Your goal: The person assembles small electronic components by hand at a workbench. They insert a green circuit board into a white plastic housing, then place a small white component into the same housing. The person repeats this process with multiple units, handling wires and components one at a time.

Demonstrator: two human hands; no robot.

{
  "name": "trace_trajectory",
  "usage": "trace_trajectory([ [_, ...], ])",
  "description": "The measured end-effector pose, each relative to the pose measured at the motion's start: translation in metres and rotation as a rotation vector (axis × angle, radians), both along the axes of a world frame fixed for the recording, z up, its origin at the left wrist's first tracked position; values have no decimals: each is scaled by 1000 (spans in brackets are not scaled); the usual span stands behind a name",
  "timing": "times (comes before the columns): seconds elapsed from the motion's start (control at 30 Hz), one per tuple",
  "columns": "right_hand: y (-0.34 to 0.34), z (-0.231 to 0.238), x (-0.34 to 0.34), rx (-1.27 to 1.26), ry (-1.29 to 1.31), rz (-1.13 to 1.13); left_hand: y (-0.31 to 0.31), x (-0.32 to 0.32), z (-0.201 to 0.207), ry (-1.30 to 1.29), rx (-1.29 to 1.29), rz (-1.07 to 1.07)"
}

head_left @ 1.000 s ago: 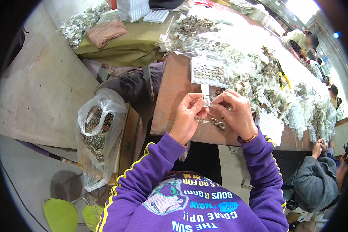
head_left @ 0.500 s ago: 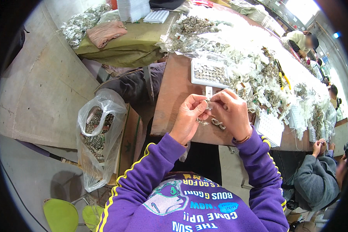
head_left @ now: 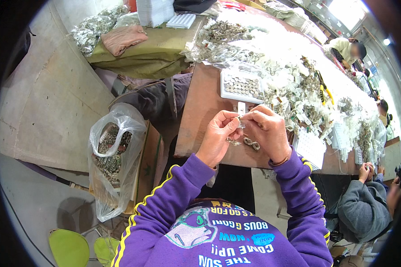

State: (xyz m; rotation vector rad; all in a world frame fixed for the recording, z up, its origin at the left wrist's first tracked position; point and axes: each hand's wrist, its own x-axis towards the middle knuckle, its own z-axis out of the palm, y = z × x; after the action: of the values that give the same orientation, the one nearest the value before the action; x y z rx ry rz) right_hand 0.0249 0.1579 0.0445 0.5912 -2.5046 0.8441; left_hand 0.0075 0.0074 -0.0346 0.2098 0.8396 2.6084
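My left hand point(head_left: 216, 137) and my right hand point(head_left: 269, 132) meet over the near part of the brown table, thumbs and fingers pinched together. Between them is a small piece with a white tag point(head_left: 241, 107) standing up above the fingertips. Fingers cover most of the piece, so its exact kind is not visible. Under my left fingers a bit of silvery chain point(head_left: 233, 142) shows. Beside my right hand lies a small looped coil point(head_left: 251, 143). Just beyond my hands sits a white tray point(head_left: 234, 96) of round silvery discs.
A large heap of tagged, bagged pieces point(head_left: 272, 58) covers the table's far and right side, with yellow-handled pliers point(head_left: 322, 91) on it. White cards point(head_left: 309, 147) stack at right. A plastic bag point(head_left: 136, 167) stands left. A co-worker in grey point(head_left: 365, 204) sits at right.
My fingertips have shifted slightly around the tagged piece, and the white tag sits a little lower. Both hands stay in nearly the same place.
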Motion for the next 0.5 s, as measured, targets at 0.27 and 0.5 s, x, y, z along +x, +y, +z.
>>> trace_trajectory([
  [0.27, -3, -5, 3, -21, 55, -9, 1, -1, -1, -41, 48, 18],
  [0.5, -1, 0, 3, -27, -1, -1, 1, 0, 0, -51, 32, 13],
])
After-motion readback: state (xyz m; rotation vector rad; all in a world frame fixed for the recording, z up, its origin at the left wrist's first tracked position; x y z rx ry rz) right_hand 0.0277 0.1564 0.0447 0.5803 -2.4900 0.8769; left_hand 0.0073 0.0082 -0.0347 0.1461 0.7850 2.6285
